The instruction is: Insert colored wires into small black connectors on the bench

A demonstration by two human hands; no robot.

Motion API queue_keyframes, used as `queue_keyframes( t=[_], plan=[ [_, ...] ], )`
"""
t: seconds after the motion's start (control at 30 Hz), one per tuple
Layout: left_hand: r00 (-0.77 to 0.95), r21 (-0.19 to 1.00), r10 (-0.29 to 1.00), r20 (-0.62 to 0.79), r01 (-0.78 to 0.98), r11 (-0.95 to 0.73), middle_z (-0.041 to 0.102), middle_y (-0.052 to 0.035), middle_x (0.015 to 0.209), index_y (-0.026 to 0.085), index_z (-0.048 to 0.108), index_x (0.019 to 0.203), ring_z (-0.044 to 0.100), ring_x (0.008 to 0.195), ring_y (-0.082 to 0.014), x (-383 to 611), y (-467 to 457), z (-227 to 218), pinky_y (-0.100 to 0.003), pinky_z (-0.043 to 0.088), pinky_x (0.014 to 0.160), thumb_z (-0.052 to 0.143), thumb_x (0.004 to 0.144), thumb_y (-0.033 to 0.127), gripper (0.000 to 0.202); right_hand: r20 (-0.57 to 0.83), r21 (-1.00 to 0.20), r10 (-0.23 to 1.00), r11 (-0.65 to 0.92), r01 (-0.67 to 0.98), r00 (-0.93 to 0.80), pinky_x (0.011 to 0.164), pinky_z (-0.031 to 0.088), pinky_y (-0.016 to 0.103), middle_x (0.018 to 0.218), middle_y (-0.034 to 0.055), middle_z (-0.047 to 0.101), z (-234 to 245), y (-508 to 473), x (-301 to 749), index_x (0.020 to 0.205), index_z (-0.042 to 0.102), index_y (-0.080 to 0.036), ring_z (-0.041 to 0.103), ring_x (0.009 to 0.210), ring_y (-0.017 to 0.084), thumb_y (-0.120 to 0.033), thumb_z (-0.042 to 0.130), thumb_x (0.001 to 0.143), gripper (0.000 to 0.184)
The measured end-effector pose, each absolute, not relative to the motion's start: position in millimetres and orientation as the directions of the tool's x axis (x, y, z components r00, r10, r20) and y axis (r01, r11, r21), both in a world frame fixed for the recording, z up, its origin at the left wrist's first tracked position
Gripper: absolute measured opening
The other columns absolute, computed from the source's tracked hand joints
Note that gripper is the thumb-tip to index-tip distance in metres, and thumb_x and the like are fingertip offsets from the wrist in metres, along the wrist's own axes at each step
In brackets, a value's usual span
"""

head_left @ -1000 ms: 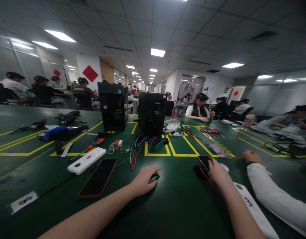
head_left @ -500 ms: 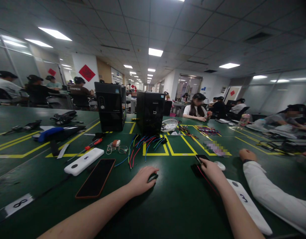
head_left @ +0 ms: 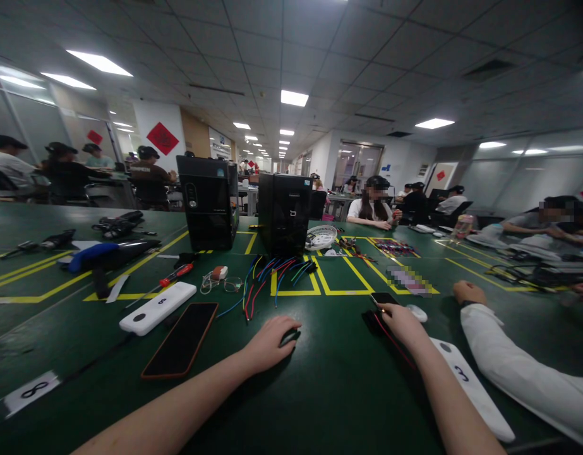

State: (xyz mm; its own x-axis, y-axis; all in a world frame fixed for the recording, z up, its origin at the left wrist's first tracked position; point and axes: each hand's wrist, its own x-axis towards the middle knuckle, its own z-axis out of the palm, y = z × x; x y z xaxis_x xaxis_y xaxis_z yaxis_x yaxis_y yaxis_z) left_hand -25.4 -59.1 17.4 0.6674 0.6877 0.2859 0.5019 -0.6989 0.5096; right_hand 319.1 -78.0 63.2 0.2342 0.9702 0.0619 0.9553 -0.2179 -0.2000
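My left hand [head_left: 271,344] rests on the green table [head_left: 329,379], its fingers loosely curved. Bare table shows in the gap between thumb and fingers, and I see nothing held. My right hand [head_left: 401,321] has its fingertips closed on the near edge of a small dark phone-like slab [head_left: 383,298] lying on the table. Just left of that hand lies a flat black piece [head_left: 372,322] with a thin red wire. Beyond my left hand several red, blue and green wires [head_left: 258,284] spread out in front of a black computer tower [head_left: 286,215].
A phone [head_left: 180,341], a white power bank [head_left: 158,308], glasses [head_left: 233,284] and a red screwdriver [head_left: 176,275] lie leftward. A second tower [head_left: 206,205] stands behind. At right are another white power bank [head_left: 471,388], a small white case [head_left: 418,313] and another person's white sleeve [head_left: 504,354].
The whole view has shifted slightly. Both hands keep almost the same place and pose on the table.
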Motion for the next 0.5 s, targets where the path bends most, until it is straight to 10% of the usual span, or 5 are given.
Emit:
queue_keyframes(
  t=[0.5],
  plan=[
    [0.675, 0.518, 0.69, 0.261, 0.506, -0.69, 0.055, -0.0045, 0.113, 0.024, 0.051, 0.116, 0.047, 0.107, -0.0207, -25.7, -60.8, 21.5, -0.034, 0.035, 0.094, 0.052, 0.081, 0.024, 0.035, -0.015, -0.176, 0.971, -0.237, 0.955, 0.238, 0.073, 0.042, 0.025, 0.099, 0.008, 0.067, 59.8, -78.5, 327.0, 0.099, 0.067, -0.016, 0.061, 0.091, 0.02, -0.019, 0.039, 0.08, 0.034]
  ],
)
